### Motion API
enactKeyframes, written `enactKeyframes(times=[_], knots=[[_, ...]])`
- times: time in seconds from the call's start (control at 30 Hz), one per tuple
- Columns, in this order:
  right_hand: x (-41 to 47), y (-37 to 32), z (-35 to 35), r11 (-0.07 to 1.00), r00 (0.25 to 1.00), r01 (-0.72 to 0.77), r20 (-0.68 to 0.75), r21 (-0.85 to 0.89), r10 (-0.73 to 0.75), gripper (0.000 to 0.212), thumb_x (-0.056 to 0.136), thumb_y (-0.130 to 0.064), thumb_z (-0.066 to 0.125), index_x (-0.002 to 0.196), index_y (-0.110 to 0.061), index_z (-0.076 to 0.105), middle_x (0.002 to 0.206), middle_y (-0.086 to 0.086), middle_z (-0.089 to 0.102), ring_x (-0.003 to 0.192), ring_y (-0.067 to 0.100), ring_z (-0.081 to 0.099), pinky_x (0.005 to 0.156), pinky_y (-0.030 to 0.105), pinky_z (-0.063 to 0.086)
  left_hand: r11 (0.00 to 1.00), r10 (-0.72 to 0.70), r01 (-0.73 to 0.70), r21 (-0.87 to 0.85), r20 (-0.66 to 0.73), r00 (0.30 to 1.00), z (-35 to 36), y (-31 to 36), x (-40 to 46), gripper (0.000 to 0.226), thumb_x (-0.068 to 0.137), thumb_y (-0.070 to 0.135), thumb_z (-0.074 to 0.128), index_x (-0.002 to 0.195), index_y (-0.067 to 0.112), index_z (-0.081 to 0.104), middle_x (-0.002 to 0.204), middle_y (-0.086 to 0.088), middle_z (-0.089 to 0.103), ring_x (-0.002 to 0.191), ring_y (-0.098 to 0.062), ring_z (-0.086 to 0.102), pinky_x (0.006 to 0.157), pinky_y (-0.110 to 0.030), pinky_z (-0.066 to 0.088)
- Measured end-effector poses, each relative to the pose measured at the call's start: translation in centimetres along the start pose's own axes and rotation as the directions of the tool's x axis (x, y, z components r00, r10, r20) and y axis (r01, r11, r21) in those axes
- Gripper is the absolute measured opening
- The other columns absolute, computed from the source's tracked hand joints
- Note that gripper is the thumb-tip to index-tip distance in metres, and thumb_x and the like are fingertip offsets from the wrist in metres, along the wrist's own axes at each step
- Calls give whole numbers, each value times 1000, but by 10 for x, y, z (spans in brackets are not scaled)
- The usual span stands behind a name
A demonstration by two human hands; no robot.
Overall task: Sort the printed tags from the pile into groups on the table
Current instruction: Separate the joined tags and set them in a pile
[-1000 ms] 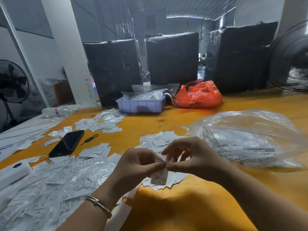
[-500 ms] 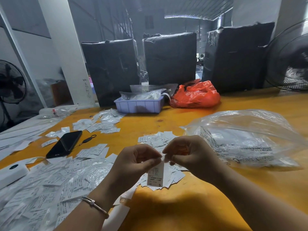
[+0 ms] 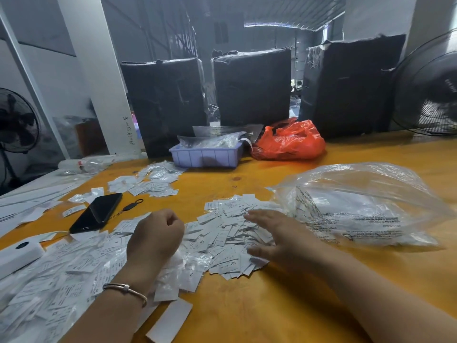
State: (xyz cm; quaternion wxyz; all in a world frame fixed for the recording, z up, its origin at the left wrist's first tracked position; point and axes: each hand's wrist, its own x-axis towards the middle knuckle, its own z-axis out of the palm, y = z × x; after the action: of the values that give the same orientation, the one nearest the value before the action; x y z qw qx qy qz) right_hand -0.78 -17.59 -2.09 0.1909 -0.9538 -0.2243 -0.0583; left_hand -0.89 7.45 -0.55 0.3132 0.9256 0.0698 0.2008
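Note:
A heap of small white printed tags [image 3: 222,233] lies on the orange table [image 3: 259,308] in front of me, some marked XS. My right hand [image 3: 279,233] rests flat on the heap's right side with its fingers spread. My left hand [image 3: 155,236] hovers at the heap's left edge with its fingers curled into a fist; no tag shows in it. A much larger pile of tags [image 3: 57,280], partly in clear plastic, covers the near left. A smaller group of tags [image 3: 153,181] lies further back on the left.
A black phone [image 3: 99,211] and a white device [image 3: 17,256] lie to the left. A crumpled clear bag [image 3: 358,206] sits right of the heap. A purple tray [image 3: 205,157], an orange bag [image 3: 289,142] and black wrapped boxes [image 3: 252,87] stand behind.
Both hands pinched one tag above the heap before. Now they have parted: the right hand has flattened onto the heap and the left has pulled back left into a fist.

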Motion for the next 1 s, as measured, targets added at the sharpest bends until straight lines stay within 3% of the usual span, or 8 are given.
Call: enactKeyframes(times=[0.07, 0.2, 0.43, 0.5, 0.6, 0.7, 0.83, 1.0], knots=[[2, -2, 5, 998, 999, 29, 35, -56, -27, 67, 88, -55, 55, 147, -35, 30, 156, -16, 24, 143, 4, 17, 118, 31, 13, 993, -35, 34, 109, 2, 999, 1, -1, 1, 18, 81, 13, 47, 67, 15, 58, 62, -3, 58, 58, -22, 46, 55, -28, 33], [2, -3, 7, 995, 996, 82, -37, -52, -84, 38, 89, -47, 59, 123, -31, 61, 139, -14, 51, 131, 7, 42, 110, 37, 30, 955, -78, 64, 288, 38, 996, 1, -2, 1, 20, 83, 12, 44, 67, 16, 55, 69, -1, 57, 65, -20, 46, 59, -29, 34], [4, -4, 9, 997, 989, 74, -127, -9, -74, 26, 84, -39, 69, 105, -25, 73, 123, -9, 66, 116, 11, 58, 104, 34, 39, 917, 53, -76, 392, 69, 996, 6, 2, -3, 20, 87, 16, 52, 92, 31, 64, 118, 4, 54, 118, -20, 38, 87, -37, 34], [5, -4, 9, 998, 989, 60, -131, -26, -63, 39, 84, -44, 67, 118, -27, 66, 131, -9, 60, 122, 12, 53, 107, 33, 35, 927, 228, -236, 293, 61, 972, 9, 3, -4, 24, 88, 20, 59, 107, 32, 64, 131, 7, 52, 127, -16, 35, 97, -37, 36], [7, -4, 13, 994, 997, 40, -55, -103, -45, 73, 87, -56, 56, 149, -38, 21, 157, -16, 19, 143, 7, 17, 114, 33, 15, 850, 466, -500, 169, 203, 861, 17, 9, -10, 45, 91, 43, 60, 134, 34, 52, 146, 14, 44, 139, -6, 28, 114, -35, 30], [9, -8, 19, 983, 997, 71, 50, -172, -63, 68, 93, -60, 40, 151, -38, 11, 159, -17, 9, 146, 4, 3, 116, 38, 4, 791, 497, -593, 153, 407, 767, 27, 17, -16, 66, 87, 65, 50, 146, 38, 37, 152, 21, 33, 144, 1, 17, 121, -35, 16], [9, -8, 18, 990, 997, 70, 46, -124, -65, 46, 95, -51, 43, 139, -37, 42, 154, -17, 28, 144, 4, 13, 116, 42, 3, 779, 470, -602, 173, 473, 745, 35, 19, -19, 66, 85, 67, 54, 143, 39, 39, 149, 20, 41, 139, 0, 31, 120, -34, 9], [9, -8, 18, 989, 993, 103, -41, -109, -108, 37, 92, -47, 51, 127, -34, 56, 143, -18, 46, 138, 4, 28, 111, 34, 14, 789, 524, -603, 118, 384, 761, 33, 18, -20, 52, 84, 61, 61, 131, 39, 56, 133, 22, 58, 122, -3, 52, 95, -20, 39]])
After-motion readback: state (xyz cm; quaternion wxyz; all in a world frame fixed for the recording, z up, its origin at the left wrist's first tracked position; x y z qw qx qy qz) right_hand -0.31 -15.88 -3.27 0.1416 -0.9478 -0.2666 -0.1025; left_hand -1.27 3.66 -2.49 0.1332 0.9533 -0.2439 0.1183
